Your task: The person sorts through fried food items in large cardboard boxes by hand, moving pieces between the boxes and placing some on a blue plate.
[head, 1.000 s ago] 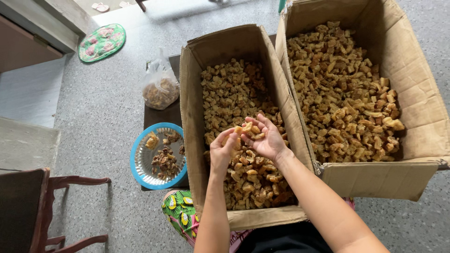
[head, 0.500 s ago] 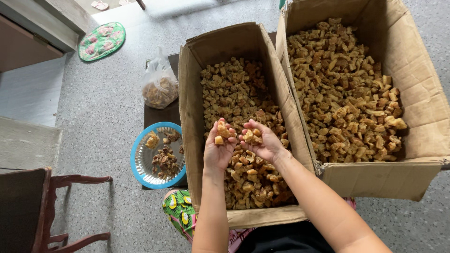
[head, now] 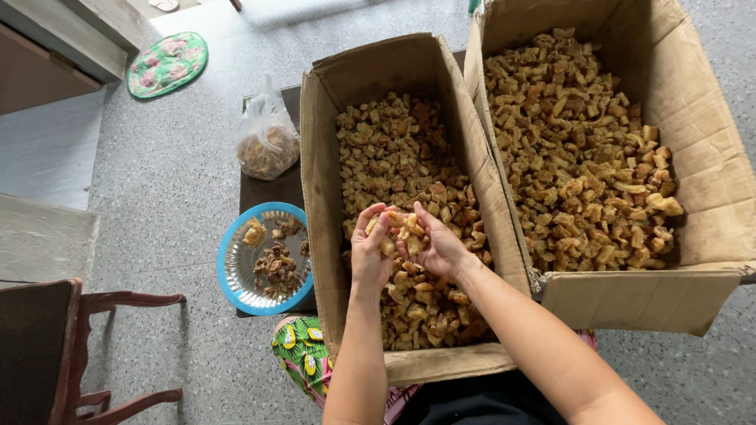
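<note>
Two cardboard boxes stood side by side: the nearer box (head: pixel 331 157) left, the larger box (head: pixel 709 142) right, both holding dried chunks (head: pixel 394 149). Left of the nearer box lay a plate (head: pixel 228 267), with a tied bag (head: pixel 266 145) behind it. A chair (head: pixel 47 346) stood far left.

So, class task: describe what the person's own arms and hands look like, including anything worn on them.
Both arms are bare from the picture's lower edge to the wrist: no sleeves show. The left hand and right hand wear no gloves, and no rings, watch or bracelets can be made out. The fingers are bare.
</note>
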